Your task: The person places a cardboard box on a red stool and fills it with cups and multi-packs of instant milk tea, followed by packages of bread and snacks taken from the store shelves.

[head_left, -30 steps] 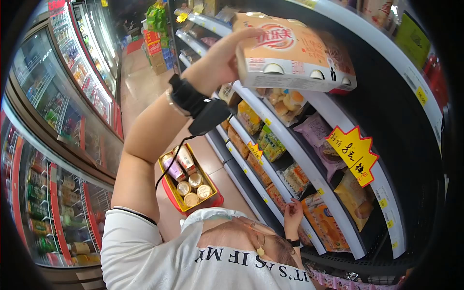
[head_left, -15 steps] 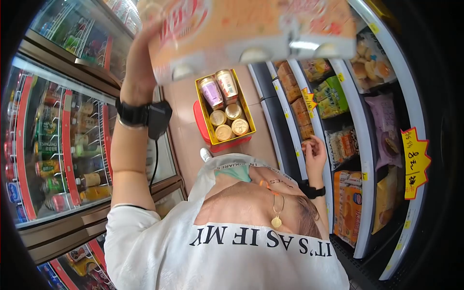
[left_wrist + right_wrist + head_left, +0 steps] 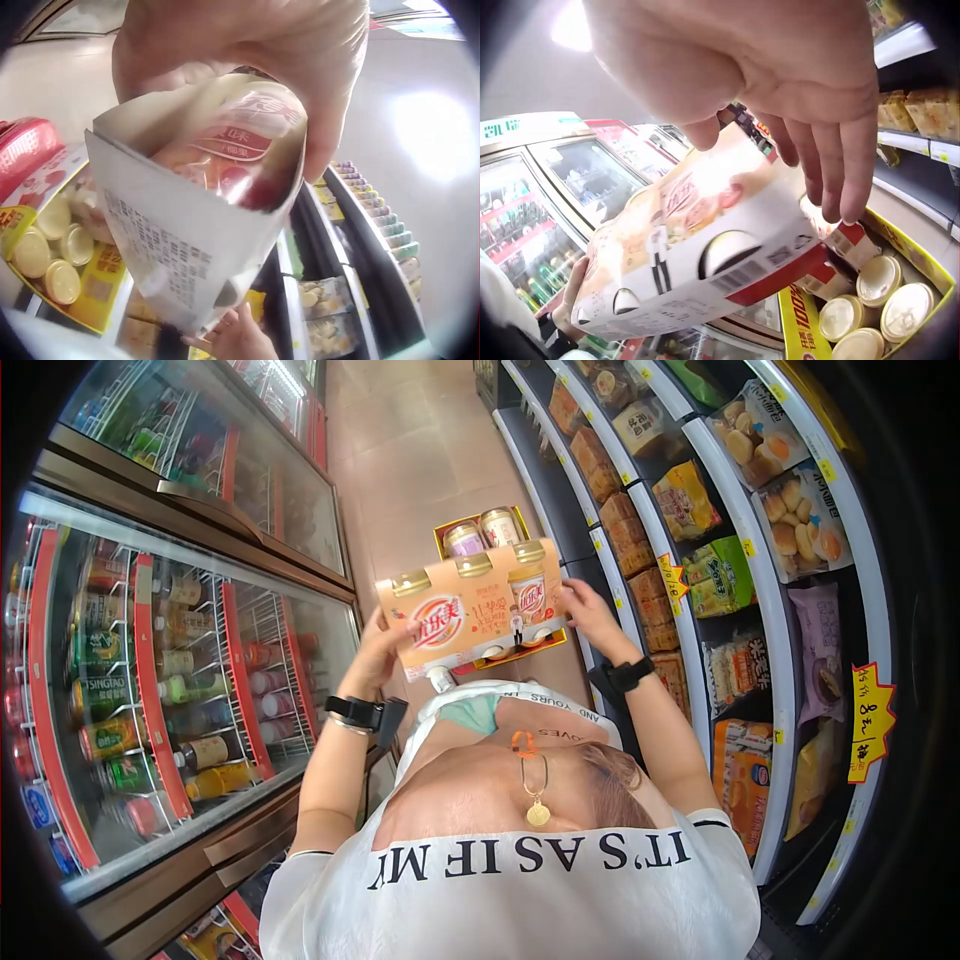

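My left hand grips the left end of an orange multipack carton of drink cups, held in front of the body. Gold-topped cups show along the carton's upper edge, and the left wrist view shows a printed cup through its open end. At the carton's opposite end, my right hand has its fingertips right at the edge. In the right wrist view its fingers extend past that end, with the thumb apart. Below, partly hidden by the carton, is a yellow box with several gold-topped cans.
Glass-door drink coolers line the left side. Shelves with packaged breads stand close on the right, with a yellow price sign sticking out. A tiled floor runs between them. A red basket is beside the yellow box.
The carton has come down from up by the shelves to in front of the body, over the yellow box. My right hand has left the lower shelf and risen to the carton's right end.
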{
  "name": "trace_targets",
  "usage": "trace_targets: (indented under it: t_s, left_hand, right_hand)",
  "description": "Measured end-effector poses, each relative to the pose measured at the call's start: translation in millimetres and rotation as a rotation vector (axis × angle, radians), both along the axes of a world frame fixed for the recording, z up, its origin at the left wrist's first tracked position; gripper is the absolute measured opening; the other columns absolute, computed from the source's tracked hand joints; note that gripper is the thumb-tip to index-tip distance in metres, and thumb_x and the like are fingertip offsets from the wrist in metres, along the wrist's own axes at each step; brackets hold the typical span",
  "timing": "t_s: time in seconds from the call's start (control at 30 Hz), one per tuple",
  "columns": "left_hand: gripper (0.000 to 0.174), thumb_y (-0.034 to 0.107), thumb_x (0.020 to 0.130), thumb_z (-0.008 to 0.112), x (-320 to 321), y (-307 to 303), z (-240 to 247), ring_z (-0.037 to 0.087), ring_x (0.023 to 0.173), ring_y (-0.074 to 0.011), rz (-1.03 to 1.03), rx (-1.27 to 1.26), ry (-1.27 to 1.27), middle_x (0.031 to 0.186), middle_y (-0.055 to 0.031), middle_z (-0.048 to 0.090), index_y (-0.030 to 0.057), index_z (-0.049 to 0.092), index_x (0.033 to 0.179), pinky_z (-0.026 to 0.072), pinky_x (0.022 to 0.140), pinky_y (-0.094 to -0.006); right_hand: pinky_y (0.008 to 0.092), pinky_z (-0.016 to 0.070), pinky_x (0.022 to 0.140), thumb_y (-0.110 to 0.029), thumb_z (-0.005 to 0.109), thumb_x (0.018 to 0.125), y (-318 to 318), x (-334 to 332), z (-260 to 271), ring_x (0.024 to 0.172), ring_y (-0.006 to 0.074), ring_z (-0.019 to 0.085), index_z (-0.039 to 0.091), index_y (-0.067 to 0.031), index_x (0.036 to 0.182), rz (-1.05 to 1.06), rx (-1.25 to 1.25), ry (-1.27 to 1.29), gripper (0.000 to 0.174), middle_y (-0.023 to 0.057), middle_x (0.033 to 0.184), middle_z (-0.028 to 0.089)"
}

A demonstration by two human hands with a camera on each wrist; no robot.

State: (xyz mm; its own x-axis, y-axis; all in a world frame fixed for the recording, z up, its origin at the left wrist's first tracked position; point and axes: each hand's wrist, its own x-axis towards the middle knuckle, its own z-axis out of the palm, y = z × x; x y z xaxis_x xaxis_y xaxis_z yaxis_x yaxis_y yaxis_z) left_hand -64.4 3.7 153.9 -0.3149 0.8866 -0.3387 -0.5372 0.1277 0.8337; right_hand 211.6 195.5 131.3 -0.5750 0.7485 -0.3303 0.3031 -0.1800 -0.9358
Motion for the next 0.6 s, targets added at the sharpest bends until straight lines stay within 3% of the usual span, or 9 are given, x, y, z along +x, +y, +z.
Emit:
trace_targets:
  t_s: [0.07,0.13,0.27,0.3,0.37,0.5,0.6]
  left_hand:
    - [0.053,0.008,0.071,0.071,3,3,-19,0.059,0.096,-0.0172,-0.014,-0.058,-0.018,0.106,-0.0097,0.059,0.002,0.044,0.116,0.047,0.086,-0.0321]
    - [0.054,0.008,0.071,0.072,3,9,-34,0.059,0.096,-0.0167,-0.074,-0.083,-0.026,0.106,-0.009,0.059,0.003,0.044,0.116,0.0471,0.086,-0.0325]
    - [0.054,0.007,0.071,0.072,-1,18,-65,0.058,0.097,-0.0172,-0.178,-0.078,-0.08,0.107,-0.0087,0.059,0.0042,0.044,0.117,0.0469,0.086,-0.0328]
    - [0.054,0.007,0.071,0.072,-4,21,-70,0.058,0.097,-0.0172,-0.186,-0.079,-0.082,0.107,-0.0087,0.059,0.0042,0.044,0.117,0.0469,0.086,-0.0328]
    - [0.057,0.007,0.071,0.072,-9,27,-80,0.058,0.098,-0.0176,-0.278,-0.128,-0.117,0.109,-0.0086,0.058,0.0045,0.042,0.119,0.0465,0.087,-0.0337]
    - [0.059,0.009,0.072,0.072,-10,34,-99,0.056,0.103,-0.0185,-0.346,-0.183,-0.178,0.114,-0.0092,0.055,0.0054,0.04,0.122,0.0458,0.089,-0.0359]
    - [0.064,0.019,0.075,0.072,-10,36,-105,0.051,0.111,-0.0182,-0.446,-0.278,-0.158,0.121,-0.0058,0.051,0.0101,0.037,0.128,0.0392,0.094,-0.041]
  right_hand:
    - [0.0259,0.0468,0.074,-0.029,0.052,0.091,1,-11,-25,0.089,0.0132,0.059,0.048,0.0005,0.118,0.062,0.016,-0.078,0.041,0.0099,0.101,0.062]
    - [0.0275,0.0467,0.076,-0.023,0.056,0.088,0,-20,-44,0.089,0.0152,0.059,0.049,0.0038,0.116,0.162,-0.148,-0.053,0.039,0.0102,0.1,0.062]
    - [0.0276,0.0466,0.071,-0.016,0.062,0.081,-7,-17,-81,0.083,0.0152,0.059,0.052,0.0025,0.108,0.057,-0.156,-0.003,0.034,0.0081,0.096,0.062]
    - [0.0276,0.0466,0.071,-0.016,0.062,0.081,-8,-19,-76,0.083,0.0152,0.059,0.052,0.0025,0.108,0.049,-0.156,-0.005,0.034,0.0081,0.096,0.062]
    - [0.0273,0.0467,0.065,-0.018,0.066,0.076,-14,-25,-56,0.079,0.0146,0.06,0.054,0.0012,0.105,-0.036,-0.216,-0.347,0.036,0.0084,0.092,0.063]
    - [0.0273,0.0462,0.061,-0.018,0.068,0.071,-11,-23,-63,0.074,0.0153,0.06,0.056,0.0008,0.103,-0.012,-0.287,-0.324,0.038,0.0088,0.087,0.064]
    - [0.0286,0.0442,0.057,-0.024,0.067,0.074,-12,-21,-62,0.074,0.0123,0.055,0.053,-0.0044,0.102,0.011,-0.277,-0.344,0.037,0.0051,0.087,0.059]
